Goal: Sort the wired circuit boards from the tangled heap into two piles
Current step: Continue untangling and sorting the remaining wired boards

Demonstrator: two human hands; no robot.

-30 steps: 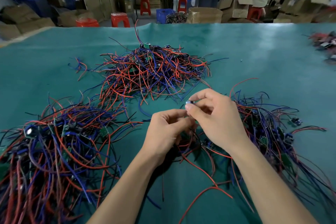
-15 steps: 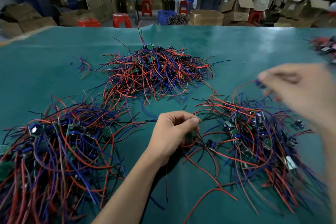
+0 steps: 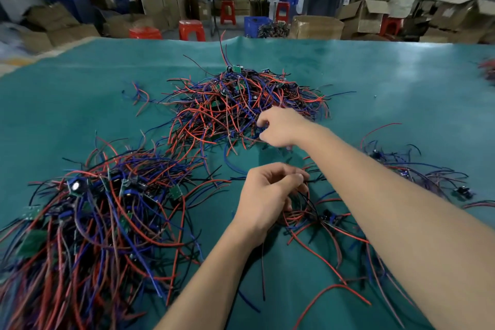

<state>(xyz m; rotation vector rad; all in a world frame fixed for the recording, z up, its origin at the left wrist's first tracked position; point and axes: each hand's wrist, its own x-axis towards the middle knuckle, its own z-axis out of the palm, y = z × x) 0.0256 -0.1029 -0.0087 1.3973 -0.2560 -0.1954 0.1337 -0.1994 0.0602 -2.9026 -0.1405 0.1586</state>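
Three tangles of red, blue and black wired boards: far pile (image 3: 241,104), left pile (image 3: 88,222) (largest), near-right heap (image 3: 321,217).

The worktop (image 3: 375,83) wears a plain teal-green cover with pale glare patches, and the far heap of tangled thin wires (image 3: 241,104), the near-left heap (image 3: 88,222) and the right-hand heap (image 3: 334,222) all mix bright red, deep blue and black strands. Small square circuit boards (image 3: 175,192) among the wires are green, and one round component cap (image 3: 76,185) shines white. Beyond stand red plastic stools (image 3: 191,30), a blue plastic crate (image 3: 257,24) and tan cardboard boxes (image 3: 361,15).
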